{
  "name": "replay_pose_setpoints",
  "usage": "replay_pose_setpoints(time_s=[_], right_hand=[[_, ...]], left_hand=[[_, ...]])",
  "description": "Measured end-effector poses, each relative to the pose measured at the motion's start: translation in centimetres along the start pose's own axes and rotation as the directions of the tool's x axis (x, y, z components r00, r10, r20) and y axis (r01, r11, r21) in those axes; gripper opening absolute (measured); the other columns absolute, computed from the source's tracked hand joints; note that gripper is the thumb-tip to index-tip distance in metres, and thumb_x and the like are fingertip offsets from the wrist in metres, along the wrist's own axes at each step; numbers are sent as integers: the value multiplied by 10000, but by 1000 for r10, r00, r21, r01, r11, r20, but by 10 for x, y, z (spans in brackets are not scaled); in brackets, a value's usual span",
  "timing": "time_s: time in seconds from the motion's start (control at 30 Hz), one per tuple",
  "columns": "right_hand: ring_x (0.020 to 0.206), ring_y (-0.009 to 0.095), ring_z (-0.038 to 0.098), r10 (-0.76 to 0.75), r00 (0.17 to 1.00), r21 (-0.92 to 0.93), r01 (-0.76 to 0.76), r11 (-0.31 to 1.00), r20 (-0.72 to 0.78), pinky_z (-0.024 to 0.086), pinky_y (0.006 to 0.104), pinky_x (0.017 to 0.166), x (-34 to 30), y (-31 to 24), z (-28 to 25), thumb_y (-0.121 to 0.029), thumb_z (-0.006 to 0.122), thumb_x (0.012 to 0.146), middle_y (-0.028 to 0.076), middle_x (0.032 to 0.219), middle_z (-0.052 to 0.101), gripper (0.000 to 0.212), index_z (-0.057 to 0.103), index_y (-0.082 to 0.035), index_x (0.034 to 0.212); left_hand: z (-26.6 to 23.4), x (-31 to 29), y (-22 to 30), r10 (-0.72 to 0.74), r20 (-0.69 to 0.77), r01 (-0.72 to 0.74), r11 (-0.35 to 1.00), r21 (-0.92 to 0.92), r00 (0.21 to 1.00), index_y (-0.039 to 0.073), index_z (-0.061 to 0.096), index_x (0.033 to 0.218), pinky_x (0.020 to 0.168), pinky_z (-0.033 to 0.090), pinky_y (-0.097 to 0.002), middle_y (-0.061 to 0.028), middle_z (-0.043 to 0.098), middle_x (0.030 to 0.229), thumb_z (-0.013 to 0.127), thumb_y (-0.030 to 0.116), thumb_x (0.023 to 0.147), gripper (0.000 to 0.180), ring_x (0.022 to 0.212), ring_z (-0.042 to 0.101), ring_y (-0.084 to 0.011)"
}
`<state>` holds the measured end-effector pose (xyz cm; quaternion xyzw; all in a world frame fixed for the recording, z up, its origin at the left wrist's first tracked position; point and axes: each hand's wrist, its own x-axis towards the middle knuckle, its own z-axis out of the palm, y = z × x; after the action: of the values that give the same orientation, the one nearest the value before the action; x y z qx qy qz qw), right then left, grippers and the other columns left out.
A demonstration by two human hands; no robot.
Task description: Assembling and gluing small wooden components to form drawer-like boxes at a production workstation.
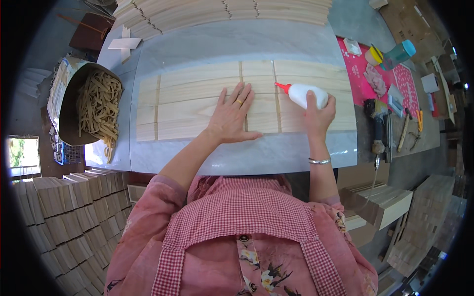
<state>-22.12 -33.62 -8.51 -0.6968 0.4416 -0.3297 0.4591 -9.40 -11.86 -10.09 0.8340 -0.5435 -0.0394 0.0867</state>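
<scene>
Pale wooden boards (187,111) lie side by side on the grey marbled tabletop (217,153), crossed by several narrow grooves. My left hand (231,114) rests flat on them near the middle, fingers spread, a ring on one finger. In my right hand (321,118) is a white squeeze bottle (298,94) with a red nozzle, tilted so that the tip points left. That tip is at the rightmost groove (278,111), close to the wood; whether it touches, I cannot tell. A whitish line shows in the groove's far end.
Stacked wooden panels (197,15) line the far edge. At left, a tipped container (64,111) spills tan strips (101,98). On the right are a teal-lidded bottle (398,55), a crumpled cloth (375,79), a hose-fed tool (378,128) and a hammer (404,130). Wood stacks (74,207) stand lower left.
</scene>
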Motion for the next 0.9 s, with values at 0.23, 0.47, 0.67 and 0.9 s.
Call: replay_pose_setpoints(time_s=[0.23, 0.47, 0.67, 0.9], right_hand=[[883, 293, 615, -29, 999, -33, 30, 999, 36, 510, 391, 842, -51, 5, -49, -239, 721, 878, 183, 1011, 636, 410, 543, 24, 1137], [824, 256, 605, -39, 996, -89, 46, 995, 81, 538, 362, 758, -79, 6, -87, -229, 720, 882, 166, 991, 619, 396, 543, 16, 1139], [740, 203, 602, 128, 977, 116, -149, 982, 169, 534, 284, 602, -62, -20, -75, -242, 717, 895, 158, 984, 602, 420, 526, 8, 1173], [618, 144, 581, 3, 979, 369, -80, 926, 206, 493, 245, 511, -18, -42, 20, -297, 695, 930, 145, 962, 599, 462, 501, 26, 1197]], left_hand=[[2, 6, -5, -6, -49, 6, 1000, 2, 999, 2, 286, 1547, 1222, 117, -555, -152, 217, 1650, 660, 691, 736, 1127, 1542, 136, -318], [2, 7, -5, 10, -55, -9, 1000, 18, 998, -12, 287, 1542, 1229, 102, -553, -161, 222, 1645, 638, 711, 749, 1130, 1540, 129, -325], [3, 6, -9, 2, -53, -3, 1000, -3, 999, -29, 287, 1535, 1228, 99, -558, -180, 210, 1644, 643, 715, 752, 1137, 1541, 124, -333], [-13, -22, -19, -1, -50, -2, 998, -56, 999, -46, 273, 1533, 1217, 104, -574, -206, 194, 1644, 662, 703, 743, 1156, 1541, 123, -347]])
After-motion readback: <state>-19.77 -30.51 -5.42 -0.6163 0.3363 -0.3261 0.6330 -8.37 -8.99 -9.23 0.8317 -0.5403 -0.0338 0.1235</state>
